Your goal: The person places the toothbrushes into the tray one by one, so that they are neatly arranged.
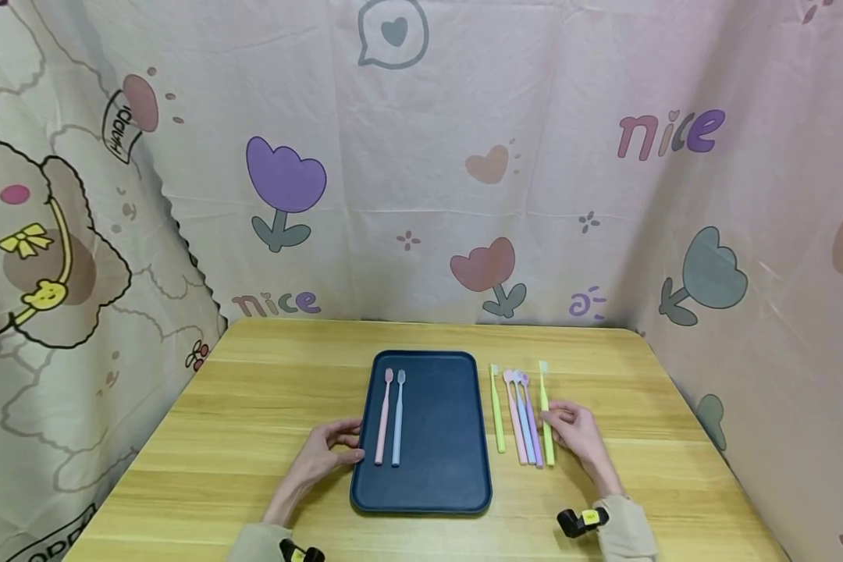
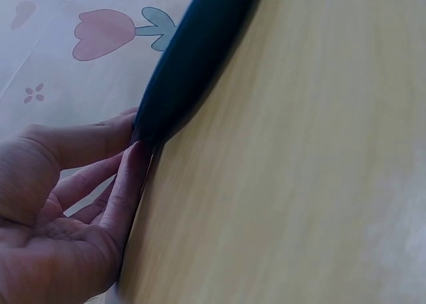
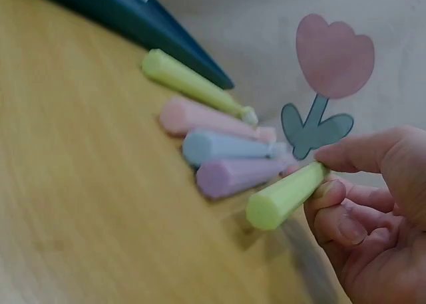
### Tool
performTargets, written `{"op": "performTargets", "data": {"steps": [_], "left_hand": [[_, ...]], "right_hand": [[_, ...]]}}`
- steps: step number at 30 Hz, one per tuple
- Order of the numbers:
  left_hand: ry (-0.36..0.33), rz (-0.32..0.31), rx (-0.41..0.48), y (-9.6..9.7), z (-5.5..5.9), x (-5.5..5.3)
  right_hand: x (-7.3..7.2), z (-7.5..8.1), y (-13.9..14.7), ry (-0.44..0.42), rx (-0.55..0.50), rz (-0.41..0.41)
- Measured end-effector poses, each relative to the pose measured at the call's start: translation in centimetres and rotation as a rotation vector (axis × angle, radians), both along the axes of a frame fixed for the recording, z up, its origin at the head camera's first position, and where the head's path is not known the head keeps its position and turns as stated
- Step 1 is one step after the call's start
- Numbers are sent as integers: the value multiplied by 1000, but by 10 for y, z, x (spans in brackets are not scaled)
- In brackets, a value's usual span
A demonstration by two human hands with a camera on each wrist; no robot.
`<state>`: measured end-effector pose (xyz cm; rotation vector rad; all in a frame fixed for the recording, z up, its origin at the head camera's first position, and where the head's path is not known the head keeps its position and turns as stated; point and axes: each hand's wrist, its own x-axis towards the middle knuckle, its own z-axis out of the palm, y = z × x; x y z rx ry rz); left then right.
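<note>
My left hand (image 1: 321, 454) grips the left edge of a dark blue tray (image 1: 435, 484). In the left wrist view, the thumb and fingertips of that hand meet the tray's rim (image 2: 193, 58). On the tray lie a pink toothbrush (image 1: 383, 417) and a blue toothbrush (image 1: 398, 419), side by side. Right of the tray, my right hand (image 1: 578, 431) pinches a yellow-green toothbrush (image 1: 545, 421) by its handle. Its handle end (image 3: 266, 211) appears raised off the table in the right wrist view.
Between tray and right hand lie another yellow-green toothbrush (image 1: 497, 414), a pink toothbrush (image 1: 516, 421), a blue one (image 1: 524, 421) and a purple one (image 1: 532, 425). The wooden table (image 1: 253, 375) has a patterned curtain (image 1: 407, 179) behind it and at both sides.
</note>
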<state>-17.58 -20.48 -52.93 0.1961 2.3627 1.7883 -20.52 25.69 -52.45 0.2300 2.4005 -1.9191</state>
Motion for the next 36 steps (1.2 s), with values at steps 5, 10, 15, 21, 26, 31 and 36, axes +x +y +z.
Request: {"op": "performTargets", "data": {"steps": [5,10,15,21,26,31,36], "left_hand": [[3,-4,-5,0,-1,-1],[9,-9,1,0,-1,-1],[4,-6,3,0,-1,0],[-2,-4,0,1,-1,-1],[-6,-1,7,1,0,-1],[-3,-1,9,0,0,-1],[-4,-2,13,1,0,0]], "right_hand": [[2,10,-6,-11,-46,32],[4,17,-17,-11,-79,65],[5,21,-29,3,-74,80],[4,23,-45,21,-40,98],[3,25,-61,41,-38,131],[4,25,-76,73,-22,178],[3,26,-89,73,-25,224]]}}
